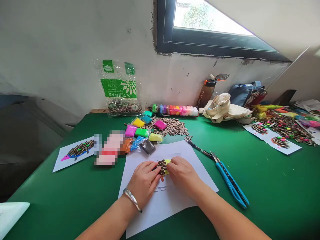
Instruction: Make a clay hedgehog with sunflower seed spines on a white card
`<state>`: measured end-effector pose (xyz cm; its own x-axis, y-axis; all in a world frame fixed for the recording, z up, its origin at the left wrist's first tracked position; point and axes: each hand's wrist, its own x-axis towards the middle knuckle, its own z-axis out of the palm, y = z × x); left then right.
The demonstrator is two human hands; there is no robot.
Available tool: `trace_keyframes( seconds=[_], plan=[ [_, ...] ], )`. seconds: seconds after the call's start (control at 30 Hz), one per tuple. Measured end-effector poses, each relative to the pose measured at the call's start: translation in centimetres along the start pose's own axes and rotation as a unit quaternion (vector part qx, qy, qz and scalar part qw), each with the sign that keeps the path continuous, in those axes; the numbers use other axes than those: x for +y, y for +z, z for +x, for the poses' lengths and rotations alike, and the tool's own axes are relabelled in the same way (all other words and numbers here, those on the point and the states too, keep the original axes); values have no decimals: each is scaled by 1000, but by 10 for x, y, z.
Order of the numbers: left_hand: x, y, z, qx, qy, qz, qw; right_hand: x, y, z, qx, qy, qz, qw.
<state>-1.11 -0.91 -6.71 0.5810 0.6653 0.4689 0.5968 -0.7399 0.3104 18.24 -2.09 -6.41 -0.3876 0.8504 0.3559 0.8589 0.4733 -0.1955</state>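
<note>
Sheets of white paper point(140, 220) lie on the green table. On them is a small picture with a patch of yellow clay point(168, 163), partly covered by striped sunflower seeds point(162, 167); a bit of orange clay point(162, 179) shows below. My left hand point(145, 181), with a silver bangle on the wrist, rests open at the picture's left side, its fingers stretched out and their tips by the seeds. Over the right part of the yellow clay, my right hand point(183, 173) is closed, fingertips pinched downward. Whatever is between those fingertips is hidden.
Packets of coloured clay point(142, 132) sit beside a pile of loose sunflower seeds point(175, 126). A blue utility knife point(232, 183) and a pen point(200, 148) lie to the right. Finished seed pictures point(80, 149) flank both sides; a seed bag point(120, 93) leans on the wall.
</note>
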Motion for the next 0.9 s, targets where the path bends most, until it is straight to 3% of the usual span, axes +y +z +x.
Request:
trace_keyframes(
  seconds=[0.63,0.8,0.9],
  plan=[
    [1,-1,1,0,-3,-2,1000,5,8,-2,-17,25,19,999],
    [1,-2,1,9,-6,-13,1000,5,-1,1,-45,52,46,997],
    [2,-2,0,11,-6,-18,1000,16,-13,9,-35,91,37,995]
  ],
)
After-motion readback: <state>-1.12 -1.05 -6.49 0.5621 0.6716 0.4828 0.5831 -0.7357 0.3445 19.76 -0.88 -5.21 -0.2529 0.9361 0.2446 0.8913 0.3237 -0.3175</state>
